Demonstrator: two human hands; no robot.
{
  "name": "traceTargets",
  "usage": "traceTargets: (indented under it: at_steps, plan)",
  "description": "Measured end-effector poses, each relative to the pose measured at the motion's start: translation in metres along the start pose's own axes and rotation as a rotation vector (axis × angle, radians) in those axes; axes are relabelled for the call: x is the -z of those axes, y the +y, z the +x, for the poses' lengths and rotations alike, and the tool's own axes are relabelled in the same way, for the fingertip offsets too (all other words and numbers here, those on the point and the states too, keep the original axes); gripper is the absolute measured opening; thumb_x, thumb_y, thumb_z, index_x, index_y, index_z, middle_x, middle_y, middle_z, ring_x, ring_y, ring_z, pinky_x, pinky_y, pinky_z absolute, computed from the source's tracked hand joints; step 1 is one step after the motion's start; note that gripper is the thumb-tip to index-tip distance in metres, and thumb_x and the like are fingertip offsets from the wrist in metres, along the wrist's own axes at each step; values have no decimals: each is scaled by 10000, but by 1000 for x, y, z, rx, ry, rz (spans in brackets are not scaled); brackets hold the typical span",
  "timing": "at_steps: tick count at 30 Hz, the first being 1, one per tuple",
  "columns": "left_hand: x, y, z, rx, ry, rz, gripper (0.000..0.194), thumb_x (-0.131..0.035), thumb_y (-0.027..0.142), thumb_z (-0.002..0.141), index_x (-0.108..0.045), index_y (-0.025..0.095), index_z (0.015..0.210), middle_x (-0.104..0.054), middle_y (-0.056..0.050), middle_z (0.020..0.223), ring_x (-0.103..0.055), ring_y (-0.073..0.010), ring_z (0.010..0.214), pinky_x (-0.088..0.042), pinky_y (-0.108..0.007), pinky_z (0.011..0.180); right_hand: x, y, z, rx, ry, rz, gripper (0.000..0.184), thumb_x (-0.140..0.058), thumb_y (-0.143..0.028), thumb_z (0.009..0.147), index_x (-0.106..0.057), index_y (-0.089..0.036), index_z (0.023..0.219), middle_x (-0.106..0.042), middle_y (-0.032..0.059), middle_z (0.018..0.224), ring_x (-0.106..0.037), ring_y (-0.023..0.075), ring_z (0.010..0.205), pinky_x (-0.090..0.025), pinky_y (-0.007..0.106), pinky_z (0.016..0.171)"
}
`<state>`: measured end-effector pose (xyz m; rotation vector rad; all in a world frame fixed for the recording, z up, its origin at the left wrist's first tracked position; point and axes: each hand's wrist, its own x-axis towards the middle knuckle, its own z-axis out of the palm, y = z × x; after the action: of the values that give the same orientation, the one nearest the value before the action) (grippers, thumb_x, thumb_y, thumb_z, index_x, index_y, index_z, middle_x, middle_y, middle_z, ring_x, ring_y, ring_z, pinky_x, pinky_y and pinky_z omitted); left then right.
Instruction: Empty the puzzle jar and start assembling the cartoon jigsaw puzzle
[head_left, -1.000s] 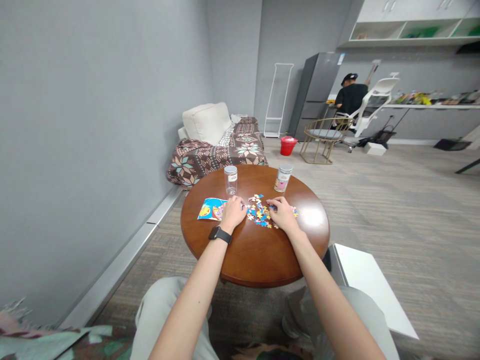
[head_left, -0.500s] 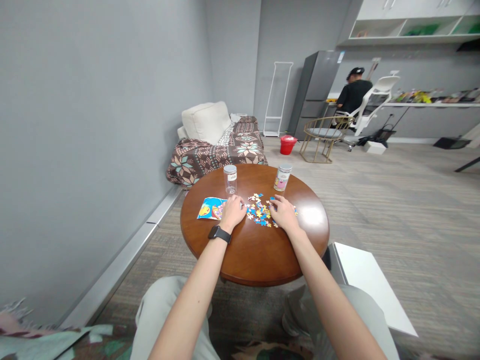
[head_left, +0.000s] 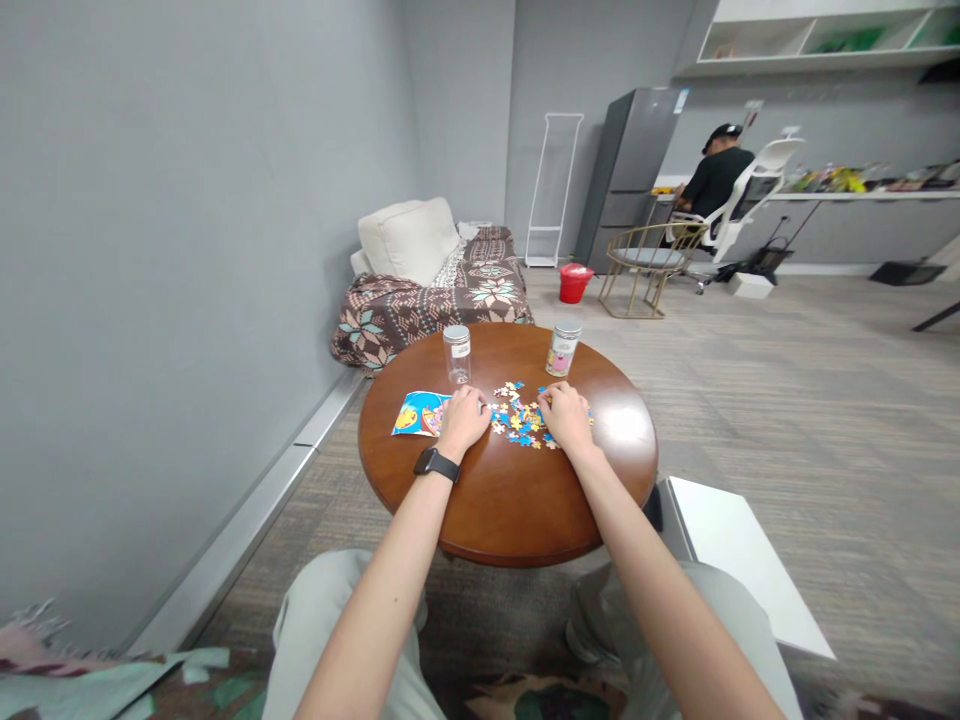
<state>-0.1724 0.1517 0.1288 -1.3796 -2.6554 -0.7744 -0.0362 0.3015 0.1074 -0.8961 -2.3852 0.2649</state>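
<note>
Loose jigsaw pieces (head_left: pixel 523 428) in blue, yellow and pale tones lie scattered on the round brown table (head_left: pixel 517 505). At their left edge rests my left hand (head_left: pixel 465 414), wearing a black watch, with its fingers curled together; whatever they hold is hidden. My right hand (head_left: pixel 568 414) is over the right side of the pieces, thumb and fingers pinched on what looks like a small jigsaw piece. Partly covered by my left hand is a colourful picture sheet (head_left: pixel 414 412) with a blue ground.
Behind my hands stand a clear lidded jar (head_left: pixel 457 357) and a printed jar with a silver lid (head_left: pixel 563 350). A white box-like surface (head_left: pixel 750 560) is right of the table. Beyond are a covered sofa (head_left: pixel 435 310), a red bin (head_left: pixel 574 284), a metal chair (head_left: pixel 651 262) and a seated person (head_left: pixel 716 175).
The fingers of my right hand have drawn closer together over the pieces. My left hand has barely moved. The view has shifted slightly, and the seated person's head is lowered.
</note>
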Motion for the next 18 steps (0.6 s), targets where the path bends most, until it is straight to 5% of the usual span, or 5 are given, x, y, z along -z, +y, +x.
traceTargets:
  at_steps: [18]
  plan:
    - [0,0,1,-8,-4,-8,110,-514,185,846,-611,189,900,-624,-82,1061,-561,-233,1031,-416,-358,917,3,-2,-4,25,-20,10,167,-530,-240,876,-687,-184,893,-638,103,1060,-553,257,995,-381,403,896]
